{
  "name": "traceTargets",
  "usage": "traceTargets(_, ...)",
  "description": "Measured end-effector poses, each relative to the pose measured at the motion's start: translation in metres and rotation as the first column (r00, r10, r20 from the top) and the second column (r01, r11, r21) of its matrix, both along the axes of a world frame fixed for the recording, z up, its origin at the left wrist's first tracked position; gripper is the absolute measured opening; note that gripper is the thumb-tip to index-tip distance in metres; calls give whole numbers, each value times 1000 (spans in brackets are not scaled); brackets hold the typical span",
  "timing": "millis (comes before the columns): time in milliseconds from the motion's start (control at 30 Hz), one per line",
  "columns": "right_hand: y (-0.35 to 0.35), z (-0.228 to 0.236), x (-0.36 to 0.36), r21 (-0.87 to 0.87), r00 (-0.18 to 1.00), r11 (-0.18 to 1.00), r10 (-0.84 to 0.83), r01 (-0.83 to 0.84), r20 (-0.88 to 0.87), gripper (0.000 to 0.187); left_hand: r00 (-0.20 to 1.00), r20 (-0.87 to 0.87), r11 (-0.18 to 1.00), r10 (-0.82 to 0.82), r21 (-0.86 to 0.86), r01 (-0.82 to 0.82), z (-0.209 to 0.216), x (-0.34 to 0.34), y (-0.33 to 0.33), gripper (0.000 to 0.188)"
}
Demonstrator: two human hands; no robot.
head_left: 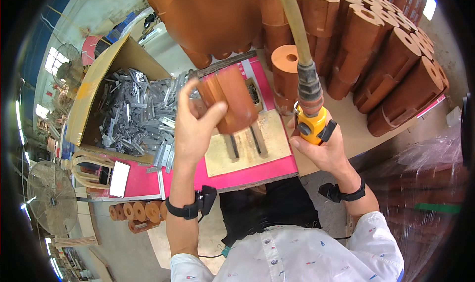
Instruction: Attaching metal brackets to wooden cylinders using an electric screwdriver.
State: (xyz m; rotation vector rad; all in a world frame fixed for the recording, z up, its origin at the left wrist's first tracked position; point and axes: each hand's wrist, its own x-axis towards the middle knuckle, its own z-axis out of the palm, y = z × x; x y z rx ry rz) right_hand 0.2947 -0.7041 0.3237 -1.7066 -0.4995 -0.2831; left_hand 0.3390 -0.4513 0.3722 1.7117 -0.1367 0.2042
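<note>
My left hand [194,119] is closed round a reddish-brown wooden cylinder [228,101] with a lengthwise groove, tilted and a little blurred by motion. Below it lies a pale wooden board [217,163] with two short dark-edged strips standing on it. My right hand [321,148] grips a yellow power tool [312,126], from which a thick beige hose [297,25] rises out of view. The tool's tip is hidden. Just beyond the board sits a small box of screws [254,95], partly covered by the cylinder.
At the left a cardboard box [81,109] spills grey metal brackets [136,111] onto the pink tabletop [217,184]. Many upright brown cylinders [341,40] crowd the back and right, one [285,67] beside the tool. A white phone-like slab [119,179] lies at the left edge, near a fan [52,198].
</note>
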Motion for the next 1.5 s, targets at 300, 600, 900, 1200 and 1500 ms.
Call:
traceTargets(300,37,-9,6,53,994,994,97,-94,-49,46,857,-515,985,-18,138,104,-97,-8,18,71)
traceTargets(600,51,-15,4,103,990,991,93,-82,-103,43,874,-486,956,-6,254,148,-93,-9,22,74)
traceTargets(900,47,-22,6,181,988,981,92,-69,-121,44,948,124,536,293,800,-270,-110,-1,99,43)
traceTargets(1200,39,-21,9,71,979,994,100,-89,-180,45,877,243,279,414,883,-377,-125,20,137,42)
traceTargets(1500,37,-24,3,127,988,990,72,-55,-134,45,921,175,127,349,964,-232,-134,58,156,38)
